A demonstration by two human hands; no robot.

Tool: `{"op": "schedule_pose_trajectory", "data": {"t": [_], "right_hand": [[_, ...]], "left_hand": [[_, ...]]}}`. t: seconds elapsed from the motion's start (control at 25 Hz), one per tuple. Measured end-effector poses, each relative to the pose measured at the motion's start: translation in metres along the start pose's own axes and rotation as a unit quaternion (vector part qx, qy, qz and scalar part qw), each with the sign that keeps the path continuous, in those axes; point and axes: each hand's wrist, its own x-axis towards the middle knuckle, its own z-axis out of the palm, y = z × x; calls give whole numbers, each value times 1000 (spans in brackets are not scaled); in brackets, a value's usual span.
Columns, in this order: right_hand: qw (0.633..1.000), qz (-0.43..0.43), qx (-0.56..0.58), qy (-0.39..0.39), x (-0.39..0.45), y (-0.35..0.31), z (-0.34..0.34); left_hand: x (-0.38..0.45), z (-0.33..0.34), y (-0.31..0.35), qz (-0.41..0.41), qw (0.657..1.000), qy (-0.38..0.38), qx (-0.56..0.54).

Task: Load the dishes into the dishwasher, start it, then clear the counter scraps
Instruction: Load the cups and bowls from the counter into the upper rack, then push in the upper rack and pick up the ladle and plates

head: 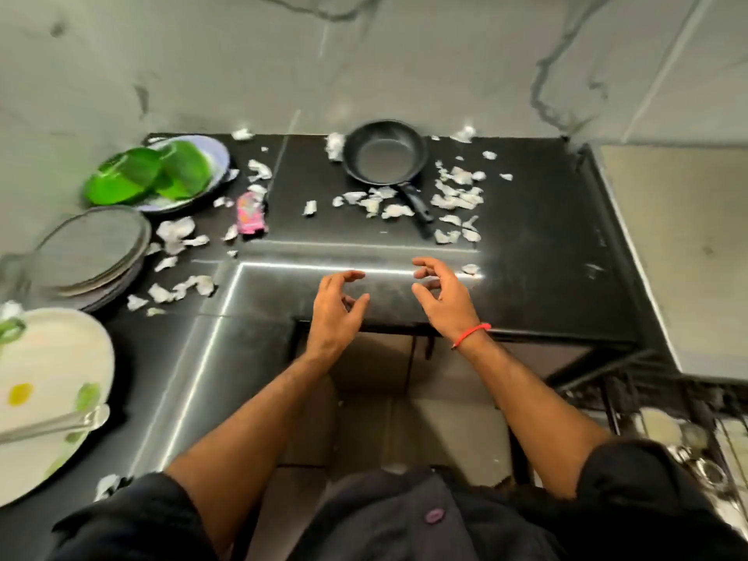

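nothing is held: the left hand [338, 307] and right hand [443, 295] hover with fingers loosely curled above the counter edge [526, 338]. beside the left arm, a spoon [52, 427] is balanced on the white plate [48, 358] and could be knocked off by an elbow. beyond, grey plates [93, 253] and green bowls [141, 176] sit unloaded. scraps [453, 196] ringing the pan [382, 153] could be swept floorward if it is dragged.

The black bench [526, 220] carries a frying pan [384, 155], scattered pale scraps [453, 196], a pink wrapper [251, 214], green bowls [149, 176] on a plate [220, 155], stacked grey plates [93, 253] and a white plate [52, 378].
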Motion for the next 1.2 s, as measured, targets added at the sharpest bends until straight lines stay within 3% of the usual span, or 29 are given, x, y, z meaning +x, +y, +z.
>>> {"op": "schedule_pose_trajectory", "data": {"t": [0.28,0.56,0.88,1.2], "right_hand": [[988,-36,-28,-145,26,-44,84],[984,-34,-30,-171,6,-35,80],[988,-22,-3,-153,-44,-1,-34],[998,48,27,-11,-135,93,-199]], "left_hand": [[-10,-74,-38,-77,988,131,-16],[-52,-57,-40,-124,979,157,-33],[-103,34,28,-95,986,137,-27],[-185,157,113,-84,996,16,-14]]}}
